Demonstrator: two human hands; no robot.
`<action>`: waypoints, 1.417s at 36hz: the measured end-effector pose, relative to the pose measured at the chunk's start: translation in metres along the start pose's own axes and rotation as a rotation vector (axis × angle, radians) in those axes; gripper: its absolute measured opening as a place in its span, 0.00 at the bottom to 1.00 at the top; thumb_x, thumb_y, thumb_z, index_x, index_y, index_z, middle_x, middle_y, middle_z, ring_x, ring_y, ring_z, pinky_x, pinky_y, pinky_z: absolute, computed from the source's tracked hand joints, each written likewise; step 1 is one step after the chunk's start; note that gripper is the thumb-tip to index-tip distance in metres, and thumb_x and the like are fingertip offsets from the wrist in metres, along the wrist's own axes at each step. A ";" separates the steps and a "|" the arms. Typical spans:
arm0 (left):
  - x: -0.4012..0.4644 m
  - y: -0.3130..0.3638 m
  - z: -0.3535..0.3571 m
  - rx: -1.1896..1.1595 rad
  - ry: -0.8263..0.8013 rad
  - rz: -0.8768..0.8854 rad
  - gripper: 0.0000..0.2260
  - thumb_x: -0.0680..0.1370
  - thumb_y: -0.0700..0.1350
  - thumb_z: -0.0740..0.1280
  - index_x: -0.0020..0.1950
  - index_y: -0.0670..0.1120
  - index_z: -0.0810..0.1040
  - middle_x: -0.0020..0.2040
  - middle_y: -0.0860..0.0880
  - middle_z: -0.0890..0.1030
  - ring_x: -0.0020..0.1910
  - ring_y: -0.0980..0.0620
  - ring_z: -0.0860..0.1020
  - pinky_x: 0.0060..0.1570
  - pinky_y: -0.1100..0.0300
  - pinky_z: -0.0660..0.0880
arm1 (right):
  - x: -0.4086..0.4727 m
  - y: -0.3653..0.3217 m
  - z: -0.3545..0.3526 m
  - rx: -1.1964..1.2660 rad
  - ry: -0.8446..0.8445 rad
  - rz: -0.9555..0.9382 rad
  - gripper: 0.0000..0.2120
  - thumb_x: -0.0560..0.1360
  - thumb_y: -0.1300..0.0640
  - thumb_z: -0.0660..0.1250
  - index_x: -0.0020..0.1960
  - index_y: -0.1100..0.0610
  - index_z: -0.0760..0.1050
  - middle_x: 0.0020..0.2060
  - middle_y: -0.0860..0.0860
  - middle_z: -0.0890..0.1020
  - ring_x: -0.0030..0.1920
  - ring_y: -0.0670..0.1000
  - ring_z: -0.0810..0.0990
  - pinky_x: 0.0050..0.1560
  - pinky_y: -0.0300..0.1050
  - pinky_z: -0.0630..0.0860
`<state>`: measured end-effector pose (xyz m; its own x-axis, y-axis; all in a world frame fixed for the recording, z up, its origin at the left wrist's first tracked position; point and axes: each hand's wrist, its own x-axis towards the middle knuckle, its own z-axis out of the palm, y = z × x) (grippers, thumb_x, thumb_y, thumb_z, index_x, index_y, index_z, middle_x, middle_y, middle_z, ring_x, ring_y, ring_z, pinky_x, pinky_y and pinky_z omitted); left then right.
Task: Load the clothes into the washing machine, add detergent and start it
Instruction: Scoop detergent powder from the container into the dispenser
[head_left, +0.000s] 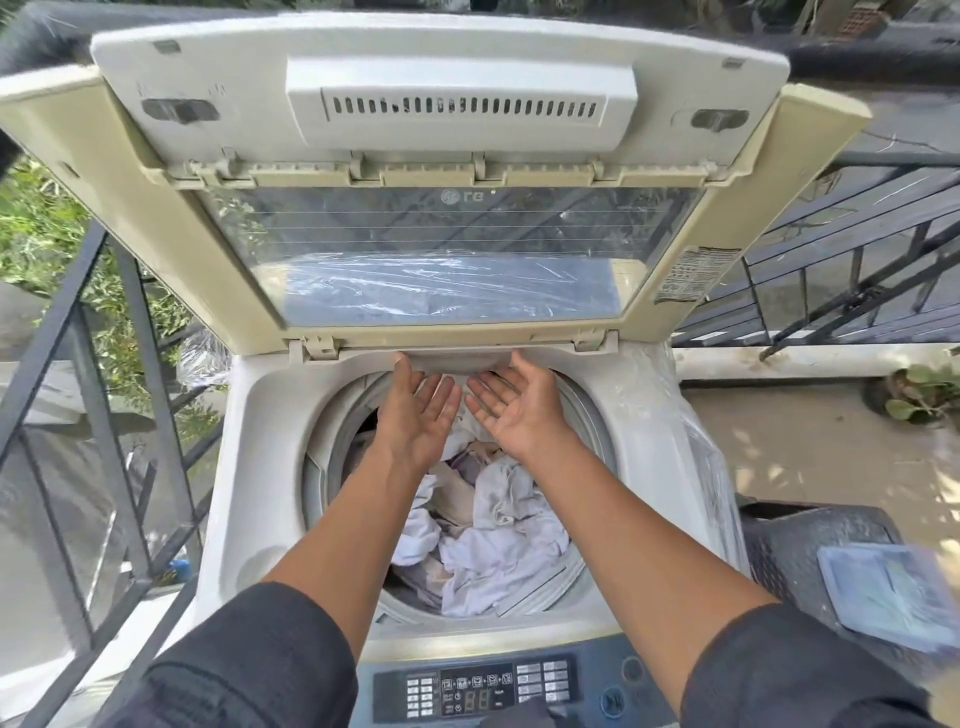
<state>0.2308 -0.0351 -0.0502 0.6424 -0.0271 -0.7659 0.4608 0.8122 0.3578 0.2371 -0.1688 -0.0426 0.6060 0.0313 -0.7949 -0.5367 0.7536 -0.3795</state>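
A cream top-loading washing machine (270, 415) stands before me with its folding lid (447, 218) raised and tilted back. White and pale clothes (498, 535) lie crumpled in the drum. My left hand (415, 410) and my right hand (514, 405) reach over the drum, palms up, fingers straight. Their fingertips touch the underside of the rear ledge just below the lid hinge. Neither hand holds anything. The control panel (483, 686) with buttons and a digit display sits at the near edge. No detergent container is clearly visible.
Black metal railings (104, 415) run along the left, and more railing (857, 270) stands at the right rear. A dark basket (810, 540) with a clear plastic box (893, 592) on it sits at the right. A potted plant (919, 395) stands on the tiled floor.
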 end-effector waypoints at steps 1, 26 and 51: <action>0.000 0.000 -0.001 0.008 0.000 -0.006 0.31 0.84 0.58 0.66 0.81 0.42 0.65 0.72 0.43 0.74 0.75 0.44 0.73 0.70 0.50 0.75 | 0.000 0.000 0.000 -0.004 -0.004 0.002 0.19 0.82 0.47 0.67 0.65 0.60 0.76 0.64 0.59 0.81 0.62 0.59 0.82 0.57 0.54 0.79; -0.029 -0.005 -0.034 0.276 0.033 -0.025 0.22 0.81 0.60 0.70 0.65 0.44 0.78 0.62 0.45 0.80 0.56 0.48 0.81 0.59 0.53 0.80 | -0.028 0.011 -0.027 -0.281 0.085 0.000 0.12 0.81 0.44 0.67 0.53 0.53 0.78 0.47 0.53 0.84 0.45 0.50 0.82 0.46 0.47 0.77; -0.093 -0.055 -0.020 0.681 -0.103 -0.084 0.14 0.87 0.52 0.61 0.67 0.45 0.77 0.58 0.47 0.85 0.51 0.48 0.82 0.49 0.53 0.79 | -0.092 -0.026 -0.072 -0.848 0.061 -0.300 0.12 0.82 0.49 0.66 0.62 0.54 0.76 0.56 0.58 0.86 0.41 0.51 0.83 0.41 0.47 0.78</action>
<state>0.1335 -0.0661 -0.0091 0.6271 -0.1566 -0.7630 0.7716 0.2595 0.5808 0.1530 -0.2380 0.0062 0.7710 -0.1419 -0.6208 -0.6286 -0.0140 -0.7776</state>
